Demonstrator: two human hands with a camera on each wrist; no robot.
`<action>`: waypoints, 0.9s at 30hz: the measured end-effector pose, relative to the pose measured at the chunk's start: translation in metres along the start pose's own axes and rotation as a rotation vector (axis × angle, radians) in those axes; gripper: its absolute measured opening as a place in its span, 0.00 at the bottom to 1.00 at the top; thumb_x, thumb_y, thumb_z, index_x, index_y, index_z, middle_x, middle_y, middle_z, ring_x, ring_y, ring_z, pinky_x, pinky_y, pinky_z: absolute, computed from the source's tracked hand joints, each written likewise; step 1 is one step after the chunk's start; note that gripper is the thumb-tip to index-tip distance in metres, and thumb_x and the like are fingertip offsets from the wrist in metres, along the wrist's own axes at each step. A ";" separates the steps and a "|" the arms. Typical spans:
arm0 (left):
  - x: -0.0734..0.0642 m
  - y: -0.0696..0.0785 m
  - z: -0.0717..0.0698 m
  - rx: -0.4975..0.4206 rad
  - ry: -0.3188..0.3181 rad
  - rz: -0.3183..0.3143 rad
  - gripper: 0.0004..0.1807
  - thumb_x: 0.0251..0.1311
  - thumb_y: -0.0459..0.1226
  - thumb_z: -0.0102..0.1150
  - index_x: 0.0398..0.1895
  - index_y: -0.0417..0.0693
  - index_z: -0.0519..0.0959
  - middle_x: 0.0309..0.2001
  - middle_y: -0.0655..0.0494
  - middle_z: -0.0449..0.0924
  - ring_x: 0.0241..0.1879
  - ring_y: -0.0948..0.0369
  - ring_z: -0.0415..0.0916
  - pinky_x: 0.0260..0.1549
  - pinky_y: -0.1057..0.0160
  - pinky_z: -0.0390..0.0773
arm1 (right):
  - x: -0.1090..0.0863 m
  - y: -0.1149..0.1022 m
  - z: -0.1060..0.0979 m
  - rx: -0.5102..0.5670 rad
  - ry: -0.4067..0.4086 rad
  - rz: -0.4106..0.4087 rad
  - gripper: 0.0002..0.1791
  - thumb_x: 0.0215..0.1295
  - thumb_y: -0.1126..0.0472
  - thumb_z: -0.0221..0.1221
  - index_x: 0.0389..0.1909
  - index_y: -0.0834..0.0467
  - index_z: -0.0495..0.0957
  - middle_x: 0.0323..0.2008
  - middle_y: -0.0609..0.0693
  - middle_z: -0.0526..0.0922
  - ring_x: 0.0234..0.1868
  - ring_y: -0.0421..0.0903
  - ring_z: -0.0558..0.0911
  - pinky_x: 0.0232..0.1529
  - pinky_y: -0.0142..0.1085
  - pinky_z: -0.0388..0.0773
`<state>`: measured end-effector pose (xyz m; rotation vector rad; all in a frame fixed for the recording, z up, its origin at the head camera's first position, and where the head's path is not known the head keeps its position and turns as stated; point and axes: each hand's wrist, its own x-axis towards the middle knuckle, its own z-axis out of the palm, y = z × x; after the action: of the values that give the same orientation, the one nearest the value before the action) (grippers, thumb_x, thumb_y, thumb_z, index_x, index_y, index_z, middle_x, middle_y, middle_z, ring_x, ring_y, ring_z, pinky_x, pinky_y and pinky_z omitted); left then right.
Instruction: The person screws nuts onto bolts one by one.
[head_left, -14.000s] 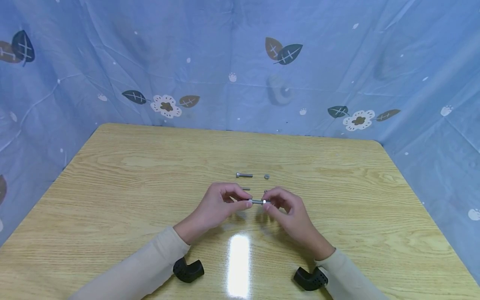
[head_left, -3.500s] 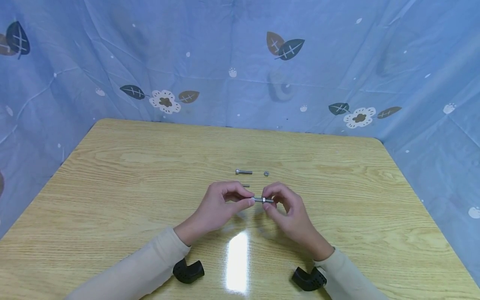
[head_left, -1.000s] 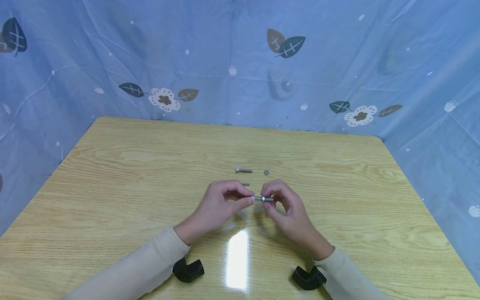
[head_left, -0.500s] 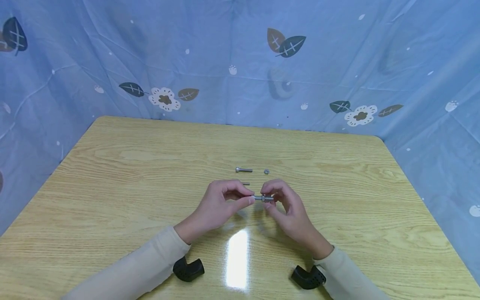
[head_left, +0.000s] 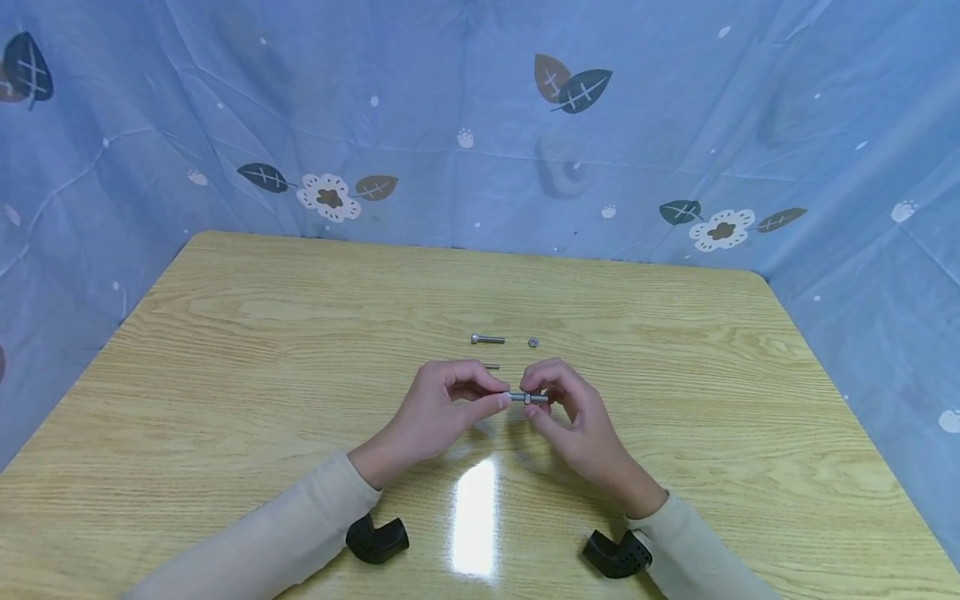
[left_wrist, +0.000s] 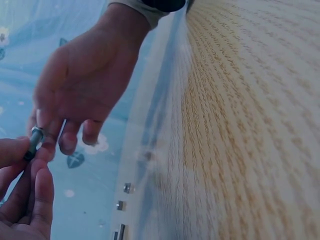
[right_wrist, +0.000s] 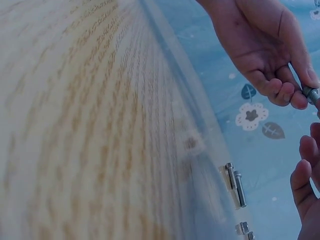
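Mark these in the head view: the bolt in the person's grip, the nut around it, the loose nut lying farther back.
Held bolt (head_left: 517, 397): head view, bare shank toward its picture-left end.
Nut around it (head_left: 528, 399): head view, middle of its visible side.
Loose nut (head_left: 533, 342): head view, about its middle.

Head view downward, wrists' closer—bolt (head_left: 517, 397) shared
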<state>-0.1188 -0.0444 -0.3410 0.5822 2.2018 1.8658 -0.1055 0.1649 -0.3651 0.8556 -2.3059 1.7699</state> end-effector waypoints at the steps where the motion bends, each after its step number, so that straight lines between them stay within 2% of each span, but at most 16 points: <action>1: 0.000 0.000 0.000 -0.002 0.000 -0.001 0.02 0.59 0.34 0.65 0.34 0.48 0.85 0.37 0.54 0.85 0.37 0.62 0.82 0.40 0.64 0.82 | 0.000 -0.001 0.000 -0.004 -0.001 0.007 0.13 0.61 0.77 0.55 0.43 0.61 0.71 0.43 0.53 0.74 0.42 0.41 0.73 0.36 0.32 0.73; 6: 0.000 0.001 -0.001 -0.003 0.002 -0.004 0.03 0.59 0.35 0.65 0.35 0.47 0.85 0.37 0.54 0.85 0.37 0.61 0.82 0.40 0.64 0.82 | -0.001 0.000 -0.001 -0.024 -0.008 0.038 0.11 0.64 0.74 0.54 0.44 0.59 0.72 0.44 0.54 0.75 0.45 0.41 0.74 0.42 0.33 0.77; 9: 0.000 0.001 -0.001 0.002 0.003 -0.007 0.03 0.59 0.35 0.65 0.34 0.47 0.85 0.38 0.54 0.85 0.38 0.61 0.82 0.40 0.64 0.82 | -0.001 0.002 -0.001 -0.014 -0.009 0.018 0.13 0.63 0.76 0.55 0.46 0.61 0.71 0.45 0.57 0.75 0.43 0.41 0.75 0.39 0.32 0.76; 13: 0.000 0.000 -0.001 0.005 0.003 -0.006 0.02 0.59 0.35 0.65 0.34 0.49 0.85 0.38 0.55 0.85 0.38 0.62 0.82 0.40 0.64 0.82 | 0.000 0.005 0.000 0.019 -0.001 -0.053 0.15 0.59 0.80 0.55 0.45 0.63 0.70 0.43 0.58 0.73 0.38 0.41 0.72 0.33 0.32 0.73; 17: 0.000 0.000 -0.001 0.005 0.002 -0.006 0.02 0.59 0.35 0.65 0.34 0.49 0.85 0.38 0.55 0.85 0.38 0.62 0.82 0.40 0.64 0.82 | 0.001 0.007 0.000 0.027 0.006 -0.074 0.15 0.59 0.81 0.55 0.43 0.63 0.71 0.41 0.60 0.72 0.39 0.41 0.72 0.33 0.32 0.72; 21: 0.000 0.001 -0.001 0.000 0.000 -0.006 0.01 0.59 0.35 0.66 0.33 0.49 0.85 0.38 0.55 0.85 0.38 0.62 0.82 0.40 0.64 0.82 | 0.001 0.004 0.000 0.012 0.000 -0.035 0.13 0.60 0.79 0.55 0.43 0.63 0.71 0.42 0.60 0.73 0.40 0.41 0.73 0.34 0.32 0.73; 27: -0.001 0.001 -0.001 0.003 0.002 -0.008 0.02 0.59 0.36 0.66 0.34 0.49 0.85 0.38 0.55 0.85 0.37 0.62 0.82 0.40 0.64 0.82 | 0.000 0.001 -0.001 -0.030 -0.009 0.032 0.10 0.64 0.74 0.54 0.42 0.59 0.73 0.43 0.54 0.75 0.43 0.42 0.74 0.36 0.32 0.75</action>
<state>-0.1186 -0.0453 -0.3403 0.5716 2.2052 1.8603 -0.1062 0.1660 -0.3653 0.8279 -2.3589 1.7428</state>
